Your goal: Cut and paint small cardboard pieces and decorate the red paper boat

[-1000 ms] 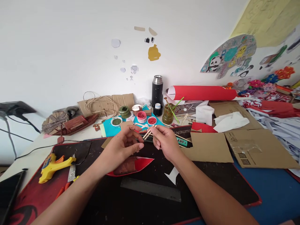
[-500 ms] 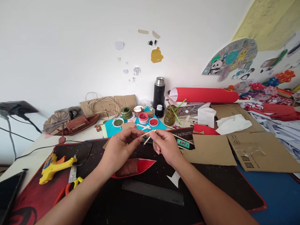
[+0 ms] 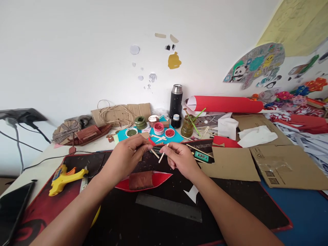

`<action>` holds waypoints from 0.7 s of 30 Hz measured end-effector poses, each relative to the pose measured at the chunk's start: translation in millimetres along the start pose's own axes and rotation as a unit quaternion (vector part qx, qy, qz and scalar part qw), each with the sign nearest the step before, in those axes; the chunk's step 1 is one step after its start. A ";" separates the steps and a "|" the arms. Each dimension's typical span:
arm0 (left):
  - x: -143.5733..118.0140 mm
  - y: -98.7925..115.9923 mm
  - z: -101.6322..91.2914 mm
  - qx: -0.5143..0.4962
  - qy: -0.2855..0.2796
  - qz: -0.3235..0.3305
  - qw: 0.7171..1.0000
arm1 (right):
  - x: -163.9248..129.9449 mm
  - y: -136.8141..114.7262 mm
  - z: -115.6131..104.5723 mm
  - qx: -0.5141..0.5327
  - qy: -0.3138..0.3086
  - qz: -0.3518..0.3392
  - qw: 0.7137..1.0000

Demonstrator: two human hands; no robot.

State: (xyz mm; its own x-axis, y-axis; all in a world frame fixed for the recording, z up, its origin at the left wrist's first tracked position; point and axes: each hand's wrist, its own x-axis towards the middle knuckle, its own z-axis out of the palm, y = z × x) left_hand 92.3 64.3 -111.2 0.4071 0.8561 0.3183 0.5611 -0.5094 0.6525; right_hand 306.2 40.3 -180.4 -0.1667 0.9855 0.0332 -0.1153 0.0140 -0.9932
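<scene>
— Head view had both hands above the black mat. What were they gripping?

— The left hand pinched one thin wooden stick; the right hand pinched another stick, tips nearly crossing, just above the red paper boat.

— Any risk you saw?

— A loose fingertip pinch could have let a stick slip and drop onto the boat, or roll off among the paint pots behind. Too much squeeze might have snapped one.

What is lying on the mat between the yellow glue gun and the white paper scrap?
In the head view, a red paper boat with a brown block lies between the yellow glue gun and white paper scrap.
</scene>
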 end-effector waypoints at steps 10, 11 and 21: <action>-5.9 6.8 20.6 -0.079 -0.013 -0.048 0.996 | -8.2 -1.7 9.3 -0.041 -0.074 -0.015 0.996; -6.1 6.6 22.7 -0.092 -0.013 -0.058 0.994 | -8.2 -1.9 9.4 -0.041 -0.075 -0.017 0.996; -8.5 5.0 27.2 -0.187 -0.069 -0.104 0.974 | -3.9 -0.1 5.3 0.060 0.009 0.008 0.998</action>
State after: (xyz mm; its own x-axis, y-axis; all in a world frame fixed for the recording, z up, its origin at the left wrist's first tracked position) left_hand 111.2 52.1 -129.4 0.4206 0.9043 0.0730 0.3500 -0.2360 0.9065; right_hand 301.7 35.6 -179.9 -0.1515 0.9884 0.0137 -0.2286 -0.0215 -0.9733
